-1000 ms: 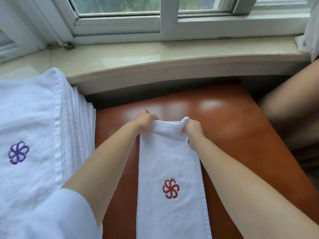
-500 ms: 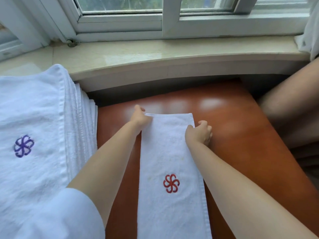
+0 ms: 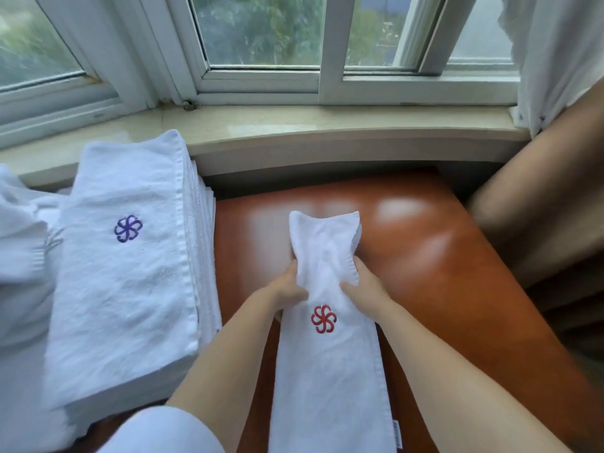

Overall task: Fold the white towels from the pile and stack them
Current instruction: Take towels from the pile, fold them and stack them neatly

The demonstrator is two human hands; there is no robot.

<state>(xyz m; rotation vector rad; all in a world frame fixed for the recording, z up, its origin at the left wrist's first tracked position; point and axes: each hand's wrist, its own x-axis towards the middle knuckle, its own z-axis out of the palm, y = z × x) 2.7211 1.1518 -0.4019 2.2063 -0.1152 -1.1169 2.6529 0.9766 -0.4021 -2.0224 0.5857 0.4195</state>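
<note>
Gripping the white towel (image 3: 327, 256) mid-length, left hand (image 3: 289, 289) and right hand (image 3: 364, 286) fingers clenched.

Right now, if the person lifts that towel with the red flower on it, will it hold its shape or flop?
Probably flop: the red-flower towel already bunches where the left hand and right hand grip it. It looks light, thin terry in a narrow strip. It seems unlikely to slip, since the looped cloth gives the fingers hold, though it may slide on the glossy table.
</note>
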